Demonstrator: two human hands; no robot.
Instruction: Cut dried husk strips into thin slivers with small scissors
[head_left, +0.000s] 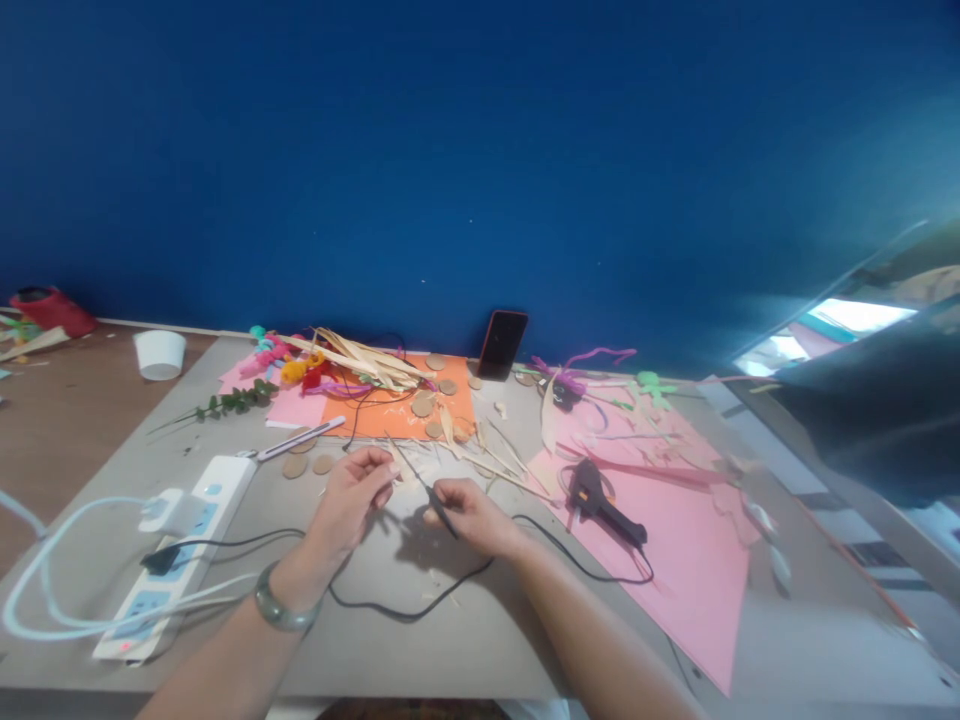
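My right hand (pixel 469 512) is closed around a slim dark-handled tool (pixel 439 505) with a long thin tip. The tip slants up and left, past the fingertips of my left hand. My left hand (pixel 360 490) has thumb and fingers pressed together in a pinch, and a green bangle (pixel 281 605) circles its wrist. Whatever is between those fingers is too small to make out. Pale dried-husk strips (pixel 487 462) lie just beyond both hands. Round tan discs (pixel 295 466) rest left of my left hand.
A glue gun (pixel 600 500) lies on pink paper (pixel 690 570) at right, its black cord looping under my wrists. At left are a power strip (pixel 176 560) and a white cup (pixel 160 355). A phone (pixel 502 345) leans on the blue wall beside orange paper (pixel 349 415).
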